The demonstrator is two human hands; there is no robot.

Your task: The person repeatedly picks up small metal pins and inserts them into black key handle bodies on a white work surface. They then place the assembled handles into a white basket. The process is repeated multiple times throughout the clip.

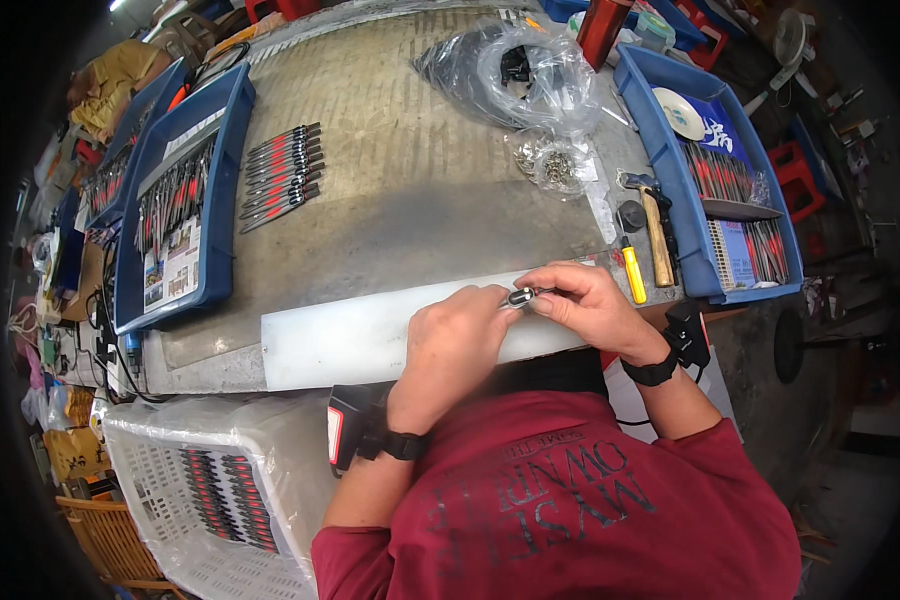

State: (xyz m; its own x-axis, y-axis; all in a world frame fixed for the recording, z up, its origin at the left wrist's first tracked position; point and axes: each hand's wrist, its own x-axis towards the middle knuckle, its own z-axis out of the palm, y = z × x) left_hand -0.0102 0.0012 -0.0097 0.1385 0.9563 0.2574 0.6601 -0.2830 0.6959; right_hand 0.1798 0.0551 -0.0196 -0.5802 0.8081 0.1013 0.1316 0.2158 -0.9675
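Note:
My left hand (pixel 460 332) and my right hand (pixel 592 308) meet over the near edge of the table. Between their fingertips is a small silver and dark metal piece (pixel 520 297), pinched from both sides. Its exact kind does not show, since the fingers cover most of it. Beneath the hands lies a long white board (pixel 345 345) along the table edge. Just right of my right hand are a screwdriver with a yellow handle (pixel 633 272) and a hammer with a wooden handle (pixel 658 235).
Slim red-and-black tools (pixel 282 172) lie in a row on the table (pixel 370 120). Similar pieces fill a left blue bin (pixel 225 215), a right blue bin (pixel 660 105) and a white crate (pixel 305 440). Plastic bags (pixel 470 70) and small metal parts (pixel 560 168) sit far right.

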